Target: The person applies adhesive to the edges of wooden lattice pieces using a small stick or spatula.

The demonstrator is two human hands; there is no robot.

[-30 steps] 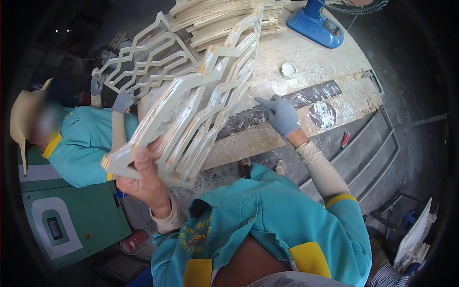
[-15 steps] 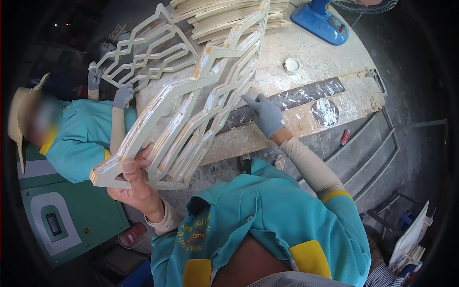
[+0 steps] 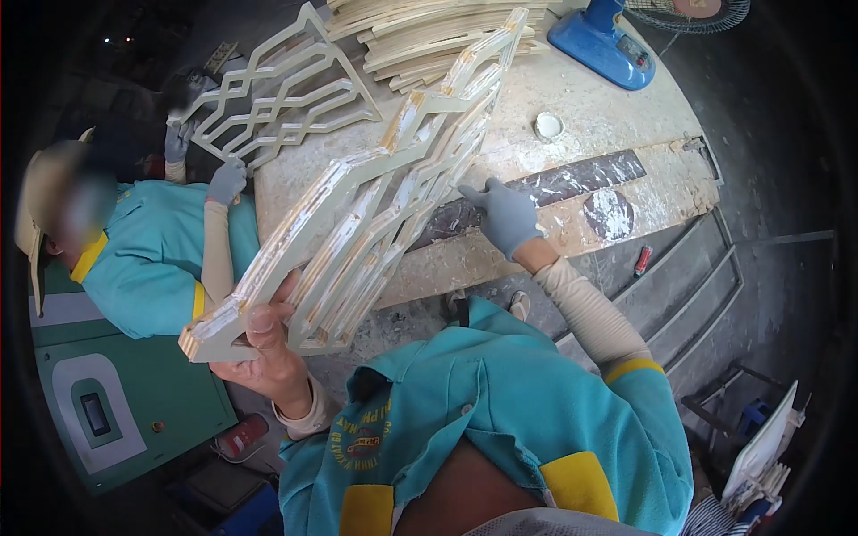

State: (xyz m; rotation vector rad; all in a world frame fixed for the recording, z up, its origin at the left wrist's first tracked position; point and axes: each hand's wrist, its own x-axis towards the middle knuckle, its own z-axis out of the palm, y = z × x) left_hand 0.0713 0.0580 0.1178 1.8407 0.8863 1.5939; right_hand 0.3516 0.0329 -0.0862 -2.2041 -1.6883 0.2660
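We see a broad, pale wooden worktop with white dust (image 3: 590,89), and above its near left part there is the long, cream-coloured wooden lattice panel with white smears (image 3: 355,214), held tilted in the air. From the bare left hand (image 3: 275,362), the panel extends forward and to the right; this hand is closed around its near corner, the thumb on the front face. Its long axis goes from that corner, outside the near edge, and its narrower end points toward the far edge. Beyond its right side lies a dark, white-streaked flat strip (image 3: 590,174). The grey-gloved right hand (image 3: 508,216) is nearer to the panel's right side; its index finger is stretched, the hand is loosely opened, and we see nothing held. We cannot tell whether the fingertip touches the panel. Near the right edge is a dark round patch with white paste (image 3: 609,214), and farther back a small, round white cup (image 3: 549,126).
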